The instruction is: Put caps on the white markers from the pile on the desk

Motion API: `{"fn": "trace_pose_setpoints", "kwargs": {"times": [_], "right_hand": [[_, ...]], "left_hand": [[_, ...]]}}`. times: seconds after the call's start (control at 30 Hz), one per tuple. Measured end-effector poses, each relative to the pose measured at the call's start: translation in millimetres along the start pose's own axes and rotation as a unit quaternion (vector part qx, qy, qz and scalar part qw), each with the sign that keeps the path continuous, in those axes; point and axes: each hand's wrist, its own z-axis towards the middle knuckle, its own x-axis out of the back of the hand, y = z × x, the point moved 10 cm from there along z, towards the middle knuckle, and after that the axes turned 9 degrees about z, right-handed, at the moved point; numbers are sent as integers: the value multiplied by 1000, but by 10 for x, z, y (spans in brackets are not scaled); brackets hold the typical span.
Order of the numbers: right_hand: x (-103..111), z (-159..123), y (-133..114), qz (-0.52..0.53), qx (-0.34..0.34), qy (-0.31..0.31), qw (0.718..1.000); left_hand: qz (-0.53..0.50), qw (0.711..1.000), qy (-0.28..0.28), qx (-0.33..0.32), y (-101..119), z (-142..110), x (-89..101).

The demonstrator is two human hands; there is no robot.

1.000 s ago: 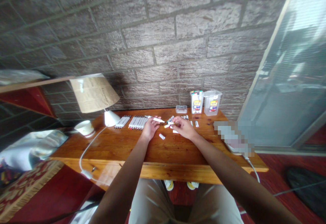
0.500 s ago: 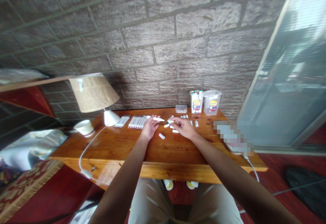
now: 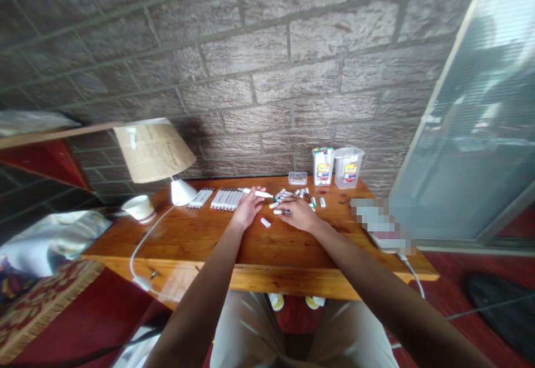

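Observation:
My left hand (image 3: pixel 248 211) is closed around a white marker (image 3: pixel 262 193), whose bare tip points right. Close to its right, my right hand (image 3: pixel 298 213) is lowered over a heap of loose marker caps, with its fingers pinched at a white marker cap (image 3: pixel 279 212). Part of that cap is hidden by the fingertips. More caps (image 3: pixel 282 194) lie just behind the right hand, some with coloured ends. One white cap (image 3: pixel 265 222) rests alone between the hands. Left of my left hand, a row of white markers (image 3: pixel 225 199) lies side by side, and a smaller group (image 3: pixel 202 198) lies beyond it.
At the back stand a clear box of markers (image 3: pixel 322 167), another clear box (image 3: pixel 348 168) and a low clear lid (image 3: pixel 297 178). A lamp (image 3: pixel 181 192) and a paper cup (image 3: pixel 140 209) stand left. A blurred-out device (image 3: pixel 382 226) with a cable lies right on the wooden table (image 3: pixel 276 251).
My right hand has moved slightly down and away from the marker's tip, onto a cap nearer to me. The cap with a green end that it held has left its fingers. My left hand has stayed put.

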Motion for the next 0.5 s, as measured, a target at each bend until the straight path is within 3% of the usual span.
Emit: {"fn": "trace_pose_setpoints", "kwargs": {"times": [0.13,0.27,0.4,0.5], "right_hand": [[123,-15,186,147,-73,59,985],[171,-62,382,309,-165,106,931],[60,-27,249,363,-167,64,914],[14,4,126,375,-140,70,914]], "left_hand": [[6,999,-28,18,-80,22,-31],[39,996,-58,52,-173,-8,-85],[50,992,-89,69,-188,-92,-183],[53,991,-96,76,-185,-139,-217]]}}
